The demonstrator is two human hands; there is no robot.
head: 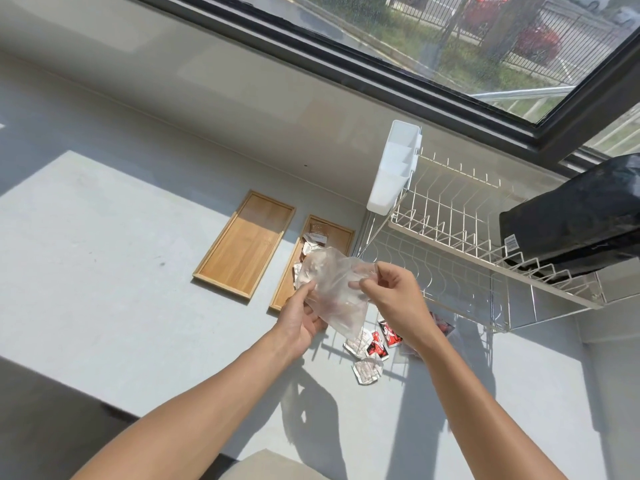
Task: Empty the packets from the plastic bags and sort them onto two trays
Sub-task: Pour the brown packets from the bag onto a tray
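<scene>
Both hands grip a clear bag [334, 289] above the counter [104, 271]: left hand [300, 315] at its lower edge, right hand [388, 296] pinching the top. Packets [372, 348] lie loose below; others sit on the right tray [341, 233]; the left tray [244, 245] is bare. Risk: bag contents unclear; shaking could scatter packets off the counter or mix sorts.

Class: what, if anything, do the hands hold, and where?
Both hands grip one clear plastic bag: left hand at its left edge, right hand pinching its right edge.
</scene>
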